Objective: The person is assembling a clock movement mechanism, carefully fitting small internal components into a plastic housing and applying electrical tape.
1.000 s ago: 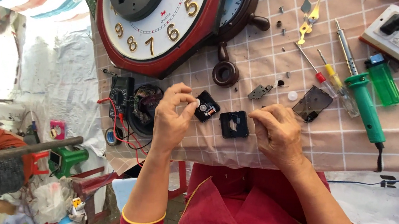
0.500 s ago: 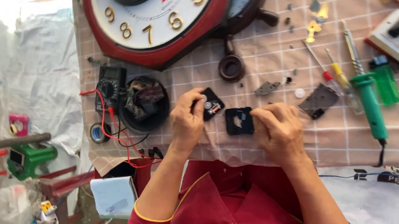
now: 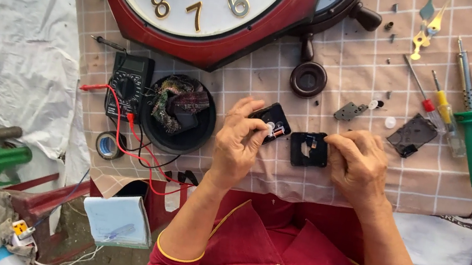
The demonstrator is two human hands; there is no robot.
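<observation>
1. Your left hand [image 3: 238, 145] fingers pinch a small black plastic clock movement [image 3: 271, 122], centre frame.
2. Your right hand [image 3: 358, 167] fingers press together on a black square movement cover [image 3: 308, 150] lying on the checked surface [image 3: 341, 73].
3. Left of centre, the round black bowl [image 3: 182, 114] holds crumpled dark scraps.

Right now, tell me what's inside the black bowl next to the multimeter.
The black bowl holds a tangled heap of dark parts with greenish and reddish bits, a dark block on top. Whatever lies beneath the heap is covered. The left hand is beside the bowl, not in it.
</observation>
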